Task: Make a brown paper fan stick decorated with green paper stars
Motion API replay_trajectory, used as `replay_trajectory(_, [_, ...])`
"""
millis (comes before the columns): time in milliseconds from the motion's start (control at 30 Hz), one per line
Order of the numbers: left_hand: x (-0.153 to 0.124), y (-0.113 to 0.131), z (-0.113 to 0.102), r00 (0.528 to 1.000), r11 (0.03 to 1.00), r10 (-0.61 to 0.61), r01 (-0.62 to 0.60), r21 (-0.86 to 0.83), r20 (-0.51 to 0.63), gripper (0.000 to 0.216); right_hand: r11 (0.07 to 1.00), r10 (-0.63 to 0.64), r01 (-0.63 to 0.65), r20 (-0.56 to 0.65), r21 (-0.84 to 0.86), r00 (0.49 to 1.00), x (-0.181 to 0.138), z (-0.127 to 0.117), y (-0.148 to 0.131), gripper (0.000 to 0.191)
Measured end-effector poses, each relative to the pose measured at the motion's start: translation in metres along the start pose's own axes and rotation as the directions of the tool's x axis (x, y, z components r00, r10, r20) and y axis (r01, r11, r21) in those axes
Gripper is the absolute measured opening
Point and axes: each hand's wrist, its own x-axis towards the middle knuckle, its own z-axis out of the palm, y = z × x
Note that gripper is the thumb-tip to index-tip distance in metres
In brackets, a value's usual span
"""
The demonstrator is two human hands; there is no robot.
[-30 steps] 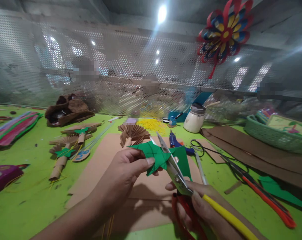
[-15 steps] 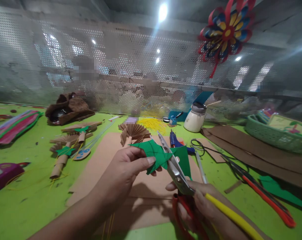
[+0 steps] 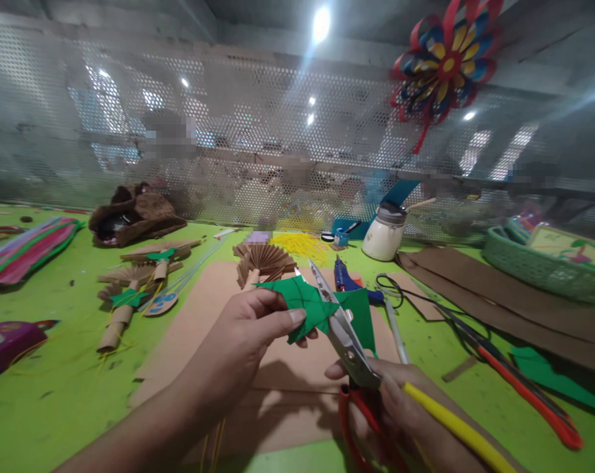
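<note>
Lime-green tabletop point(image 3: 56, 368), speckled, carrying everything below. Tan card point(image 3: 194, 322), large, flat, beneath both hands. Brown strips point(image 3: 499, 286), long, stacked at the right. Right hand point(image 3: 418, 404), fingers closed round the handles of the scissors, low at centre right. Left hand point(image 3: 253, 328), thumb and fingers pinched narrow on the star, palm turned inward. Scissors point(image 3: 349, 358), metal blades, red grips, pointing up and away; how far the blades stand apart cannot be told. Fan point(image 3: 268, 259), pleated brown paper, beyond the left hand. Glue gun point(image 3: 347, 279), blue, lying behind the blades. Star point(image 3: 305, 305), one, green, thin and fairly stiff, marked with dark drawn lines, several sharp points cut; held above the card, one tip at the blades. Offcut point(image 3: 361, 318), green, on the far side of the blades; whether joined to the star, cannot be told. Step in hand, by judgement: trimming the star's outline, apparently near its end. Next move seems to call for a short, straight snip along the line, star steady, left fingers clear of the edge.
</note>
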Motion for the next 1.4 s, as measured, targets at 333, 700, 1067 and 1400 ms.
replay_trajectory(333, [-0.001,-0.001,0.0,1.0,1.0,0.011,-0.011,0.026,0.007,0.009,0.978,-0.1,0.085,-0.075,-0.189,0.992,-0.011,0.015,-0.008,0.061])
replay_trajectory(700, [-0.002,0.001,0.003,1.0,1.0,0.012,-0.012,-0.004,0.003,0.01,0.964,-0.13,0.104,-0.092,-0.245,0.987,-0.011,0.018,-0.011,0.065])
replay_trajectory(1067, [-0.002,0.001,0.006,1.0,0.992,0.01,-0.008,-0.122,0.011,0.008,0.987,-0.088,0.075,-0.097,-0.14,0.991,-0.008,0.015,-0.007,0.068])
replay_trajectory(1400, [-0.002,0.0,0.004,1.0,0.994,0.022,-0.021,-0.104,0.012,0.008,0.964,-0.13,0.1,-0.109,-0.245,0.986,-0.011,0.018,-0.012,0.065])
